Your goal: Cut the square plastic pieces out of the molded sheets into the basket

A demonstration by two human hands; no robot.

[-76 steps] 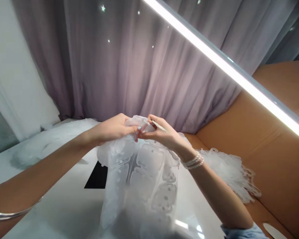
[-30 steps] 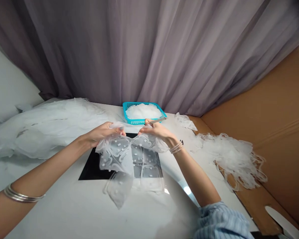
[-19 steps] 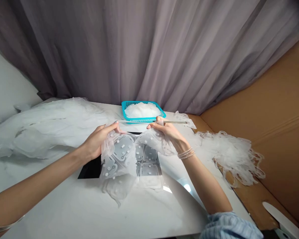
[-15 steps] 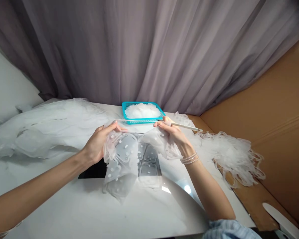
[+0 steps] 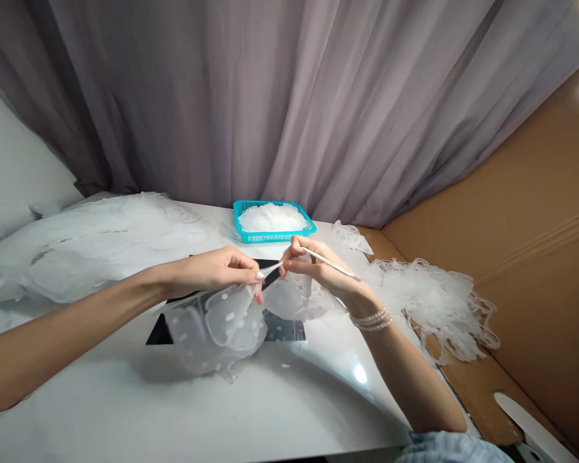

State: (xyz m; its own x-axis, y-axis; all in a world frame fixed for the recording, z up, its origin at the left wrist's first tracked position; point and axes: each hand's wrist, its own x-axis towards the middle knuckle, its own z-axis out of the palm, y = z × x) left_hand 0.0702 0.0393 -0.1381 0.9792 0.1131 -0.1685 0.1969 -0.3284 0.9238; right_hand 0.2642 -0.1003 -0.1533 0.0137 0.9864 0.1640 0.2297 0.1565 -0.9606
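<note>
My left hand (image 5: 231,267) is closed, pinching the edge of a sheer white fabric piece (image 5: 217,328) with small white spots and curved outlines. The piece hangs in folds below my fingers. Close beside it, my right hand (image 5: 313,263) is also closed and pinches a twisted end of the same sheer material, pulled taut between the two hands. A thin pale stick-like tool (image 5: 332,262) lies across my right hand; its exact kind is unclear. Under the fabric, a black flat mat (image 5: 160,333) shows in part on the white table (image 5: 251,418).
A turquoise plastic basket (image 5: 278,236) with white fabric pieces stands at the back. A large heap of sheer white fabric (image 5: 91,247) covers the left. Tangled white strips (image 5: 439,308) lie at the right edge, near a cardboard wall (image 5: 525,212). A grey curtain (image 5: 251,96) hangs behind.
My hands have come closer together, with the left moving right and slightly down. The stretch of fabric between them is shorter, and the hanging piece has bunched and shifted left.
</note>
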